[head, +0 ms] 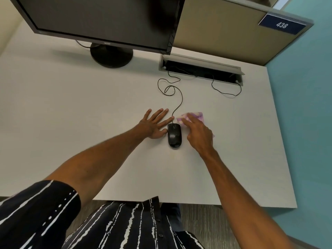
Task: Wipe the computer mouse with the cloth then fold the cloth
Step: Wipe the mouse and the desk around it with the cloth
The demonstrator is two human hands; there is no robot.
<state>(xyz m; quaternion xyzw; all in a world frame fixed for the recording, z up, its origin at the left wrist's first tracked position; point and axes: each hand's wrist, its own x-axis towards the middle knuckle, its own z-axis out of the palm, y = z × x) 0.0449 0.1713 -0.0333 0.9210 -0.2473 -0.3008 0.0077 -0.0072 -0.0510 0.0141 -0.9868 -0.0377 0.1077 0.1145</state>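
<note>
Early yet, by the look — left hand (154,125) spread flat beside the mouse (174,134), right hand (199,133) splayed loosely on the cloth (196,115) — wiping and folding both left.

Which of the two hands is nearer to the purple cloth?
The right hand. It lies on top of the purple cloth, on the right side of the mouse. The left hand rests flat on the desk, on the other side of the mouse.
</note>
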